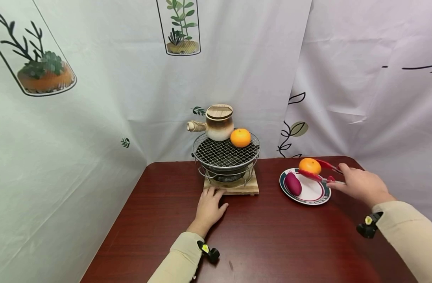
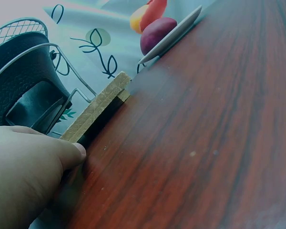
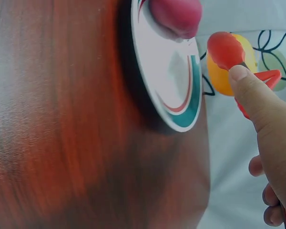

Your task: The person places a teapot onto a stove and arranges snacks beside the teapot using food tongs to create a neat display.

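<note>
The left hand [image 1: 209, 208] lies flat on the dark red wooden surface [image 1: 265, 243] with fingers straight and relaxed, their tips touching the front edge of the pale square wooden board [image 1: 233, 189] near the middle of the surface's far edge. The left wrist view shows the thumb [image 2: 62, 150] pressed against that board's edge. On the board stands a round black charcoal stove with a wire mesh grill top [image 1: 226, 154]. At the back of the grill sits a brown-and-cream ceramic pot with a wooden lid and side handle [image 1: 217, 122], and just right of the pot, touching or nearly touching it, rests a round orange fruit [image 1: 240, 137].

Further right, near the surface's far right corner, is a white round plate with a green and red rim [image 1: 313, 194]. A purple sweet potato [image 1: 293, 183] lies on the plate's left part. Above the plate's far edge a second orange fruit [image 1: 309, 166] is clamped between the tips of red-tipped metal tongs [image 1: 325, 173]; whether it touches the plate cannot be told.

The right hand [image 1: 361, 184] grips the tongs' handles, fingers curled round them, and squeezes the arms together on the fruit. In the right wrist view the thumb [image 3: 250, 90] presses along one tong arm.
</note>
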`<state>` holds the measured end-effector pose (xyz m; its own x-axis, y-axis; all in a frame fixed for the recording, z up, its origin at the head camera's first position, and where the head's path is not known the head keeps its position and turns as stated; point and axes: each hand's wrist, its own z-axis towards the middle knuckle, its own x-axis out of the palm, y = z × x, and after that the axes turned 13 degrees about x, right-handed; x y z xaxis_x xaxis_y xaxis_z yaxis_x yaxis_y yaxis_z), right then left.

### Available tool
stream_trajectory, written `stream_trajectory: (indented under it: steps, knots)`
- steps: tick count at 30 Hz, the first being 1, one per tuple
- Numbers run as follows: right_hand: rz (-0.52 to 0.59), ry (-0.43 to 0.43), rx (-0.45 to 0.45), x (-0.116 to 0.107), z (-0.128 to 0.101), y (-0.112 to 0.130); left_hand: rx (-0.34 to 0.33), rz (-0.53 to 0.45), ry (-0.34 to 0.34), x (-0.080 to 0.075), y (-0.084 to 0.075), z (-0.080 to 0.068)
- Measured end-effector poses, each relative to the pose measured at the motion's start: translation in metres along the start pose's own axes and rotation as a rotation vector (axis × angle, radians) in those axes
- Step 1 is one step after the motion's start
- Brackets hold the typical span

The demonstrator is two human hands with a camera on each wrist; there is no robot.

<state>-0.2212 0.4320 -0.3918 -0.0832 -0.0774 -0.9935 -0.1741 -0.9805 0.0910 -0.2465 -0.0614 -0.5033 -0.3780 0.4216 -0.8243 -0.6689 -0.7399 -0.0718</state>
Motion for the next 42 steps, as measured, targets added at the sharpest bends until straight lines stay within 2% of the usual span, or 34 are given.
stream_trajectory:
  steps: [11, 18, 26, 42]
  knots:
    - [0.010, -0.066, -0.027, -0.026, 0.001, 0.017, -0.004, 0.011, 0.017, 0.001, 0.000, 0.000]
    - [-0.015, -0.064, -0.035, -0.040, 0.004, 0.028, 0.001, 0.007, 0.013, 0.000, 0.001, 0.001]
    - [-0.033, -0.051, -0.041, -0.050, 0.007, 0.040, -0.003, 0.012, 0.022, 0.000, 0.001, 0.000]
    - [-0.008, -0.107, -0.092, -0.065, 0.003, 0.061, -0.002, 0.012, 0.016, 0.003, 0.002, -0.001]
